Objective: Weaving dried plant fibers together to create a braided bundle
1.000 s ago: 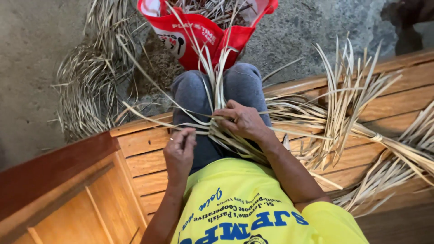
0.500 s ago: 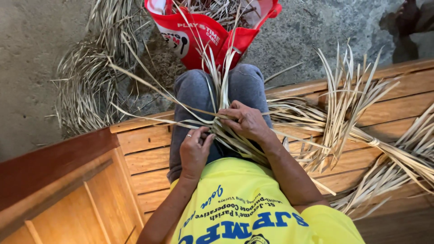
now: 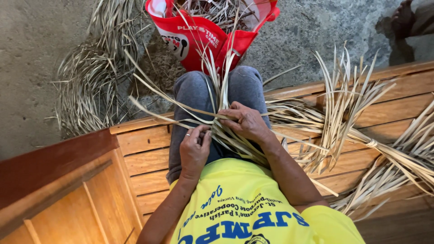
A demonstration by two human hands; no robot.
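On my lap lies a fan of pale dried leaf strips, crossing over my grey trousers. My right hand presses down on the crossing point and grips several strips there. My left hand, with a ring on one finger, is closed around the strips just left of that point. Loose strip ends stick up and out to the left.
A tied bundle of the same strips lies on the wooden bench to my right. A red bag with dry strips stands on the concrete floor ahead. A heap of dry leaves lies at the left. Someone's foot is top right.
My left hand moved right from the bench side and closed on the strips beside my right hand. The right hand stayed in place.
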